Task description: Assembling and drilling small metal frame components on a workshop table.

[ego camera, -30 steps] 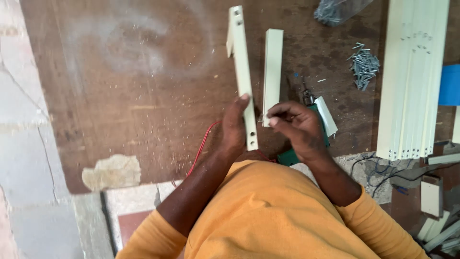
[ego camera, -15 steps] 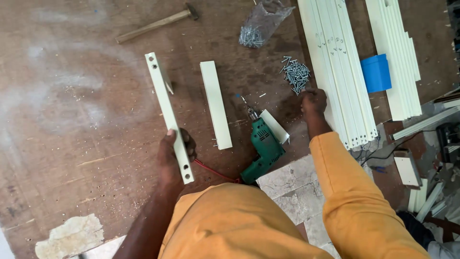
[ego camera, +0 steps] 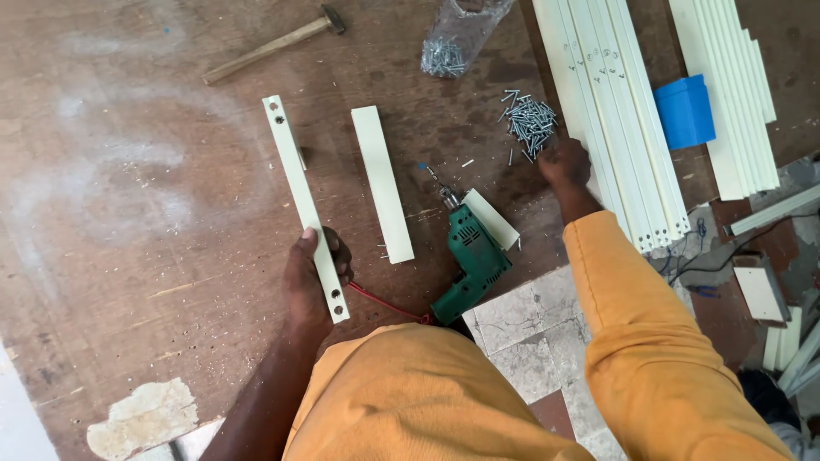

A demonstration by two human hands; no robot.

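Head view, left hand: the left hand [ego camera: 309,277] lies palm down on the wooden board [ego camera: 128,213], arm bent in from the lower edge, fingers curled around the near end of the drilled strip [ego camera: 304,203] and grasping it
Drilled strip: a long cream strip flat on the board, running up and slightly left from the hand, holes at both ends; its far end lies below the hammer [ego camera: 273,43]
Right hand: the right hand [ego camera: 564,162] is stretched far forward in an orange sleeve [ego camera: 632,316], back of the hand up, knuckles bent, fingertips down at the near edge of the screw pile [ego camera: 530,119]; I cannot tell whether the fingers pinch a screw
Plain strip: a shorter cream strip [ego camera: 383,183] lies just right of the drilled strip, apart from it, nearly parallel
Drill: a green drill [ego camera: 468,266] lies on its side between the two hands, bit pointing up-left, red cord trailing toward the left hand; a small cream block [ego camera: 491,219] touches its body
Beyond the right hand: a stack of long cream slats [ego camera: 611,111], a blue box [ego camera: 685,111] against them, a clear bag of screws [ego camera: 453,38] near the top
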